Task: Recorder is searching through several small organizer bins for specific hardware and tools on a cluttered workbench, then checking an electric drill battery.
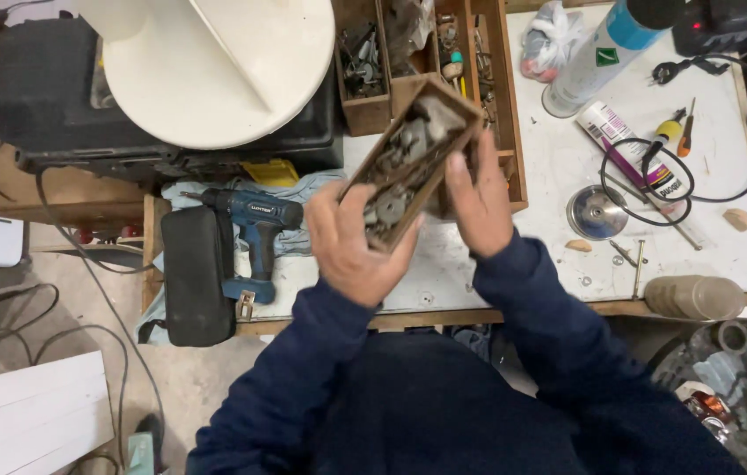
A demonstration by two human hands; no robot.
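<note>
I hold a small wooden box [445, 104] full of grey metal hardware above the workbench. My left hand [351, 246] grips its near left corner from below. My right hand [479, 202] clasps the box's right side, fingers laid along the wall. The box is tilted, its far end pointing up and right. Both arms wear dark blue sleeves.
More wooden compartments [364, 79] of screws sit behind the box. A blue cordless drill [255, 224] and black case [197, 277] lie left. A white round lid [215, 66], spray can [597, 53], tube [633, 149], metal disc [596, 211], cable [725, 114] and tape roll [694, 297] occupy the white bench [716, 237].
</note>
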